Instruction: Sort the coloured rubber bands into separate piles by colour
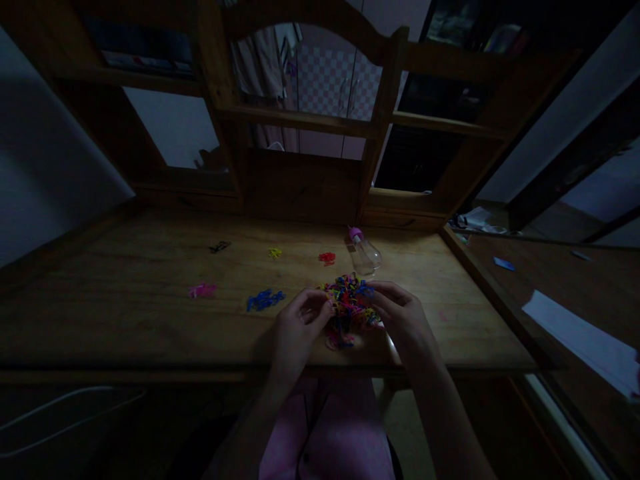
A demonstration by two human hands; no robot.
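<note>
A mixed heap of small colourful rubber bands (350, 303) lies on the wooden desk between my hands. My left hand (303, 320) is at the heap's left edge, thumb and forefinger pinched together; what is between them is too small to make out. On the other side, my right hand (397, 307) has its fingertips closed on some blue rubber bands (366, 289) at the top right of the heap. Sorted by colour, a blue pile (265, 300), a pink pile (203, 291), a red pile (327, 258), a yellow pile (275, 253) and a black pile (220, 247) lie apart.
A clear bulb-shaped bottle (367, 257) with a pink cap lies behind the heap. Wooden shelving with a mirror (325, 73) rises at the desk's back. To the right, a lower brown surface holds white paper (583, 337) and a blue packet (503, 264).
</note>
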